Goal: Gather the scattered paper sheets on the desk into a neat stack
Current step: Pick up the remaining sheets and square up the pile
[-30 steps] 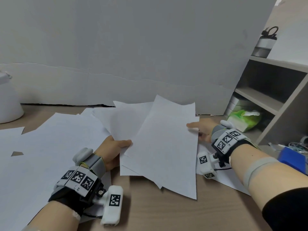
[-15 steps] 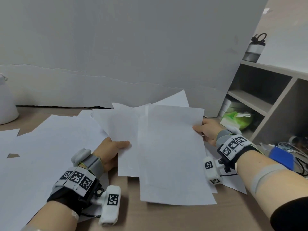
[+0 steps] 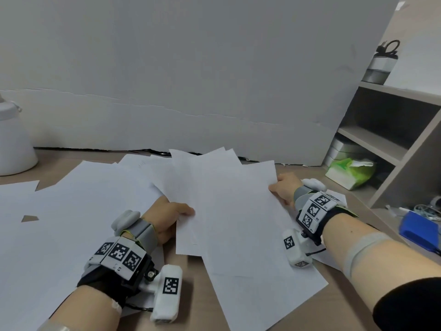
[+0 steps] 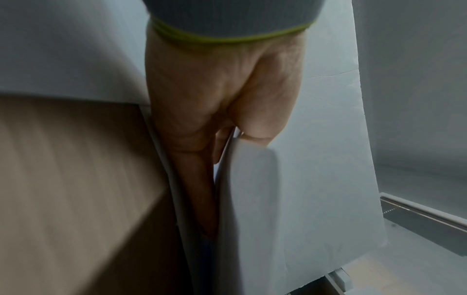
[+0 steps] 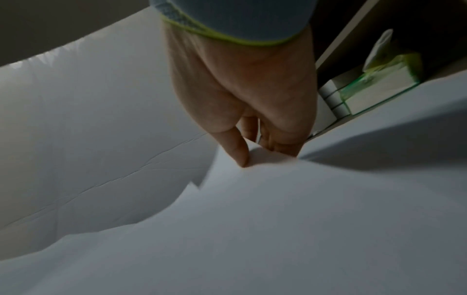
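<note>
Several white paper sheets lie scattered over the wooden desk. A loose bundle of sheets sits between my hands, fanned and askew. My left hand pinches the bundle's left edge, thumb on top and fingers underneath; the left wrist view shows the sheets curving between thumb and fingers of that left hand. At the upper right corner my right hand pinches the top sheet. In the right wrist view the right hand grips that corner of paper. More sheets cover the desk at left.
A grey board stands along the back. A white jug sits far left. A shelf unit at right holds a green tissue pack and a bottle on top. A blue object and cables lie at right.
The top sheet in my right hand has swung and slid right and toward me over the bundle. My right hand has moved back slightly; the left hand has kept its hold.
</note>
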### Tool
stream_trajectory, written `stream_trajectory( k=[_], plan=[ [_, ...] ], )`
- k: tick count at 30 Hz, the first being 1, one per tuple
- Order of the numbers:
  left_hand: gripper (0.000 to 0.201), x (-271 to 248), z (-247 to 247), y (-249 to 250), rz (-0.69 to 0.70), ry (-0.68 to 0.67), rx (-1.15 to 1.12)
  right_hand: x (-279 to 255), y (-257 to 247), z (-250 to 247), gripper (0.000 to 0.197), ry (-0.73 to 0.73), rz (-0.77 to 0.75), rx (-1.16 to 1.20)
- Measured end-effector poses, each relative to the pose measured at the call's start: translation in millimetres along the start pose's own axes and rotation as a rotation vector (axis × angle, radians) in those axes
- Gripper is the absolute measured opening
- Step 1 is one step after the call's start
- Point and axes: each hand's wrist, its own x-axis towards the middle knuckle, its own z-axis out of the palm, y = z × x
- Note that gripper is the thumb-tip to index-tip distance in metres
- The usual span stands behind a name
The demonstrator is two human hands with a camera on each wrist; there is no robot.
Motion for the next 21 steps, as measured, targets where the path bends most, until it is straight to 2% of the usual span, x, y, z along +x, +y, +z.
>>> stream_trajectory(
  k=[5, 9, 11, 12, 15, 17, 19, 21],
  plan=[
    [0.023, -5, 3, 5, -0.051, 0.029, -0.023, -5, 9, -14, 0.024, -0.059, 0.082, -0.101],
    [0.020, -7, 5, 6, -0.076, 0.027, -0.052, -15, 5, -9, 0.020, -0.139, 0.057, -0.078],
    [0.032, -9, 6, 5, -0.070, 0.012, -0.026, -22, 1, -8, 0.014, -0.155, 0.039, -0.114],
    [0.036, -11, 8, 4, -0.060, 0.003, -0.003, -27, -1, -11, 0.014, -0.153, 0.035, -0.152],
    [0.033, -13, 8, 4, -0.042, 0.021, 0.059, -32, 1, -27, 0.010, -0.076, 0.071, -0.178],
    [0.034, -14, 6, 7, -0.039, 0.028, 0.083, -24, 12, -42, 0.034, 0.000, 0.154, -0.235],
    [0.034, -16, 5, 10, -0.037, 0.024, 0.106, -34, 21, -61, 0.059, 0.071, 0.241, -0.398],
    [0.033, -16, 3, 13, -0.031, 0.040, 0.121, -53, 22, -73, 0.065, 0.103, 0.301, -0.533]
  ],
)
